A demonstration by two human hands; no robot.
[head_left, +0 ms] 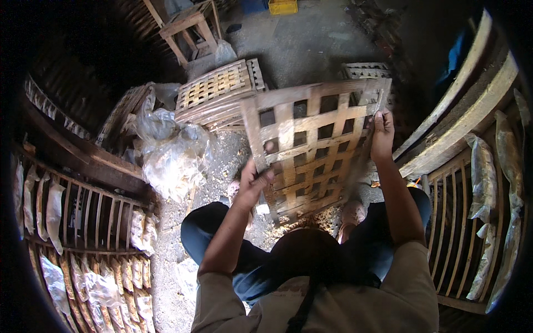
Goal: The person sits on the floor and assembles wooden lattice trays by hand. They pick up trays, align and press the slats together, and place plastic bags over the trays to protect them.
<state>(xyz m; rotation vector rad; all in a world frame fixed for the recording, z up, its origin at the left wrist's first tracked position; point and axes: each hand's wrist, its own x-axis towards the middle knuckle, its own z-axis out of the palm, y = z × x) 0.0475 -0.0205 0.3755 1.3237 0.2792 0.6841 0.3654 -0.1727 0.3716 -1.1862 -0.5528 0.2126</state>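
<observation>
A wooden lattice tray with square openings is held up in front of me, tilted, its lower end near the littered floor between my feet. My left hand grips its left side, thumb on the near face. On the upper right edge, my right hand is closed with the thumb up. Just beyond the tray to the left lies a stack of similar lattice trays. Another lattice tray shows partly behind the held one's upper right corner.
Crumpled clear plastic lies at left. Slatted racks with wrapped flat packs stand left; another slatted rack is at right. Farther off are a wooden stool and a yellow crate. Pale crumbs litter the floor.
</observation>
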